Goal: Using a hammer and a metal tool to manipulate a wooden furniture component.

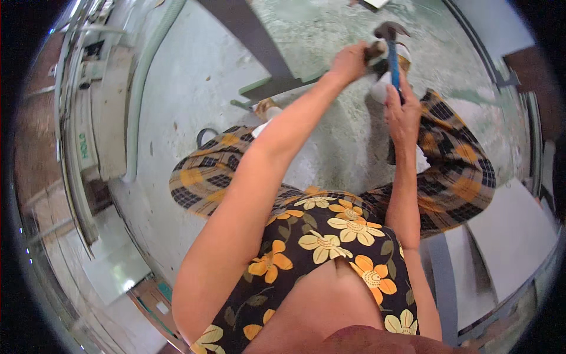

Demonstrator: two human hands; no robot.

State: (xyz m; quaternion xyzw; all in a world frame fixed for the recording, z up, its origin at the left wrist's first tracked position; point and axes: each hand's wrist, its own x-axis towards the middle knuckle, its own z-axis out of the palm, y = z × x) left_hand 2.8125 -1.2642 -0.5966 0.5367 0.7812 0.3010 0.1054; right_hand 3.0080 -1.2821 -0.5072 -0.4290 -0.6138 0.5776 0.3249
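My right hand [404, 115] is wrapped round the blue handle of a claw hammer [394, 64]. The hammer stands nearly upright in the view, its dark, rust-coloured claw head at the far end. Just left of that head, my left hand [350, 61] is closed on a short brown rounded piece [375, 52] with a pale end; its kind does not show clearly. The piece and the hammer are close together, but whether they touch I cannot tell. Beneath the hammer handle is a whitish rounded thing [383, 88], partly hidden by my right hand.
A grey metal leg [250, 41] with a flat foot [265, 87] rises ahead on the worn concrete floor [177, 100]. A pale green hose [140, 100] and long metal bars [69, 147] run along the left. Light flat panels [516, 236] lie at the right.
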